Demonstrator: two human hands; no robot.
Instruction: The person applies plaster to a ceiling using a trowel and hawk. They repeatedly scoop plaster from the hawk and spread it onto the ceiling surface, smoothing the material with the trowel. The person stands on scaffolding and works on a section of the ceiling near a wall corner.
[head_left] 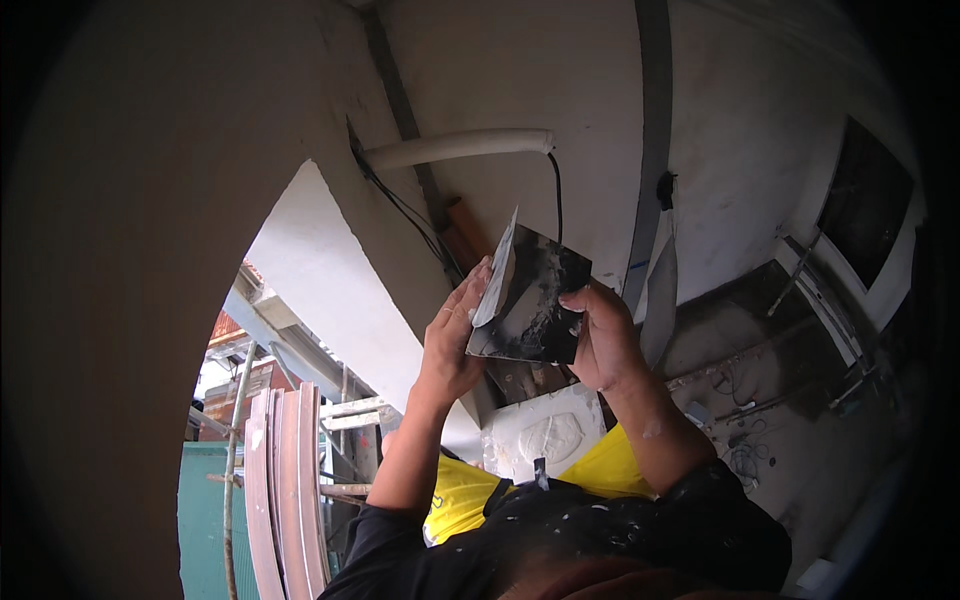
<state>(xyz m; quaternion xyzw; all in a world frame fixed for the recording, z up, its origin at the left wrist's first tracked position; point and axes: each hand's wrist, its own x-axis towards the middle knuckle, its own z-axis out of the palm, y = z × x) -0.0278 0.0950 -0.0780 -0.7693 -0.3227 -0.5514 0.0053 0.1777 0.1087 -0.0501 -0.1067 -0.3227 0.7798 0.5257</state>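
My right hand point(606, 338) grips a square black plate point(550, 330), thumb on its face and the other fingers hidden behind it. Grey-white putty is smeared over the plate. Along the plate's left edge a thin, putty-coated scraper blade point(497, 280) stands tilted, its lower end touching or very near the plate. My left hand point(453, 328) is closed at that blade, fingers stretched up along its outer side; its handle, if any, is hidden. White putty marks the fingers of both hands.
A white wrapped pipe point(455, 147) with black cables juts from the wall ahead. An opening at left shows bamboo poles point(238, 450) and long stacked boards point(287, 480). Below is a white sack point(535, 435). At right, cords point(745, 460) lie on the floor under a dark window point(868, 200).
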